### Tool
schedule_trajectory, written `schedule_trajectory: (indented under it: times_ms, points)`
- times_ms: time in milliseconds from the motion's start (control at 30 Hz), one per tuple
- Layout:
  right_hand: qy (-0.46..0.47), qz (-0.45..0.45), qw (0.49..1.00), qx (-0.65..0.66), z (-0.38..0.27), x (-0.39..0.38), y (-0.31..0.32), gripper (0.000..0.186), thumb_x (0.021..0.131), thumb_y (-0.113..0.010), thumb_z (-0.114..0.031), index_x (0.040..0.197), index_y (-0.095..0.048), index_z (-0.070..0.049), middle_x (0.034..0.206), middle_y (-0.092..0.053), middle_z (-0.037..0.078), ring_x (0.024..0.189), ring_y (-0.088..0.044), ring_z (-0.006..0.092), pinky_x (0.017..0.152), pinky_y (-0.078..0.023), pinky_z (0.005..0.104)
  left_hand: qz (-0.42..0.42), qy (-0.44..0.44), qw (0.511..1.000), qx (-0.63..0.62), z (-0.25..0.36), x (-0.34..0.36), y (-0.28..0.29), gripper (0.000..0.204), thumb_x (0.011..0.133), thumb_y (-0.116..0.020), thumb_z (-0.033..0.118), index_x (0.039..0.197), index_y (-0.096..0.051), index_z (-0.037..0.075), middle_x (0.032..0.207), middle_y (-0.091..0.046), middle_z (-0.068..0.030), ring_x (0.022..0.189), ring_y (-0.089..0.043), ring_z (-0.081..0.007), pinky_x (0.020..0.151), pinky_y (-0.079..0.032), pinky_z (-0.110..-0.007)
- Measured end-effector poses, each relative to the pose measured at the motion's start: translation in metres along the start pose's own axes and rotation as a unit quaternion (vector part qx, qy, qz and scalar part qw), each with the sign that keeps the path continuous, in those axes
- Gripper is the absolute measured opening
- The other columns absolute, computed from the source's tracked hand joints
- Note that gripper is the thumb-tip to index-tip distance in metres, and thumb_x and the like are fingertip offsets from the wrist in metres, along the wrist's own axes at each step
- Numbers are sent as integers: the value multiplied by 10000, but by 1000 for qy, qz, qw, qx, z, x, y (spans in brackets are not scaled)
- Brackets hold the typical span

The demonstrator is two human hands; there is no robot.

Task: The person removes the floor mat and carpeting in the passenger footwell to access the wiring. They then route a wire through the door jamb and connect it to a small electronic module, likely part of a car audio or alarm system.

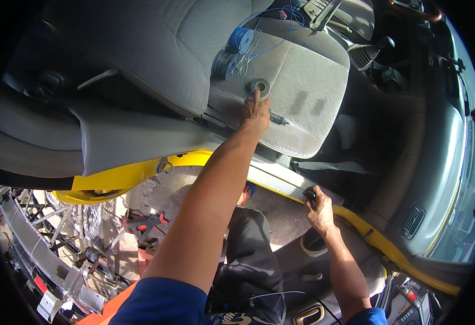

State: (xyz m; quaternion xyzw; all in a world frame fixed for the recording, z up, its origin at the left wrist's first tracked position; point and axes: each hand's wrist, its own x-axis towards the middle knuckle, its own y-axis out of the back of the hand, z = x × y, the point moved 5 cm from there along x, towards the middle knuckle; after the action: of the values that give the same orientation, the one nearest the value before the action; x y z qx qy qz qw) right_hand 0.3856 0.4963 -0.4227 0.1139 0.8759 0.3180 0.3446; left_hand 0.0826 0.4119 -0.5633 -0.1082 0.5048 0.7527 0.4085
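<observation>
The left hand (255,111) reaches across the car seat (302,92), fingertips on a roll of tape (260,86) beside the wire spools (232,51), so it should pinch the ring cleanly, while the right hand (319,208) grips a small dark tool (310,195) at the door sill (281,184).

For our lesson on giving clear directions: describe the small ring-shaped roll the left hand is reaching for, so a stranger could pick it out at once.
Start at the grey car seat seen through the open door. On its cushion, at the fingertips of the left hand, lies the tape roll. It is a small flat dark ring with a pale centre, unlike the taller wire spools behind it, which trail loose blue wire.
</observation>
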Motion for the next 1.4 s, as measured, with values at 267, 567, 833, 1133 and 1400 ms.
schedule_trajectory:
  times_ms: [267,567,833,1133,1400]
  points:
    - [54,-103,989,-96,-42,-26,-9,166,931,-687,-88,1059,-640,7,977,-725,259,949,-725,423,835,-551,454,144,-216,965,28,4,-91,11,325,969,-591,143,1289,-540,148,1352,-584,-135,1024,-711,-399,858,-579,-526]
    - [50,-68,989,-118,-109,-24,28,202,945,-703,-180,981,-656,13,819,-731,178,754,-716,264,735,-549,392,137,-184,810,-539,-17,-319,81,357,984,-710,189,1280,-576,40,1060,-704,-86,870,-659,-122,759,-533,-276]
    - [78,-248,964,-52,-214,-49,-18,245,1017,-577,-125,1223,-649,-14,770,-696,94,565,-630,136,579,-539,314,206,50,396,-894,-151,-478,100,449,1044,-487,331,1374,-535,30,1123,-698,-153,1058,-702,-262,849,-588,-444]
    - [194,-385,888,-163,-361,-78,-96,294,979,-580,-102,1252,-676,-48,1053,-756,188,1012,-732,318,924,-549,401,327,-10,258,-909,-319,-470,229,506,1003,-543,550,1228,-610,102,1011,-671,-114,994,-685,-299,830,-598,-571]
    - [120,-402,879,-226,-416,-63,-145,384,1030,-598,-336,1319,-679,-96,1248,-718,204,1192,-663,377,1033,-500,425,337,190,437,-812,-496,-428,273,366,924,-673,290,1254,-602,150,1110,-666,-133,1035,-694,-354,905,-578,-589]
